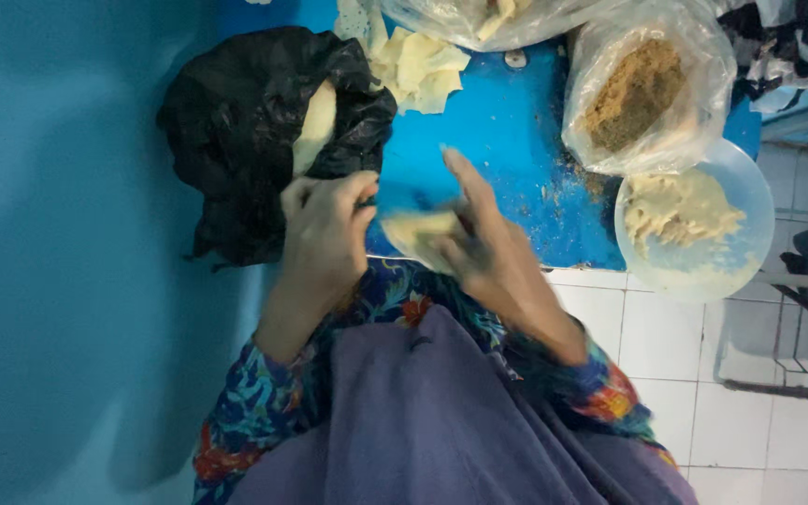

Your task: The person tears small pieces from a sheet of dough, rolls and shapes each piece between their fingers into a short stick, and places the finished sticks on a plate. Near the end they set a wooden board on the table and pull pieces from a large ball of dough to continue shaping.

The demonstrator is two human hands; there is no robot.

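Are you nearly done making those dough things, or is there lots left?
Some looks done: a pile of pale folded pieces lies on the blue table. Right now the left hand and right hand work one pale piece of dough. Plenty seems left: dough shows in the black bag, brown crumbly filling in its clear bag, and paste in the bowl.

Left hand (324,229) sits curled, fingers bent inward and thumb tucked toward the centre, its forearm running back and down into a flowered sleeve. Right hand (479,245) lies just beside it, blurred, palm turned inward with the long fingers stretched up and away. Both wrists angle toward each other, so the two hands almost meet in the middle.
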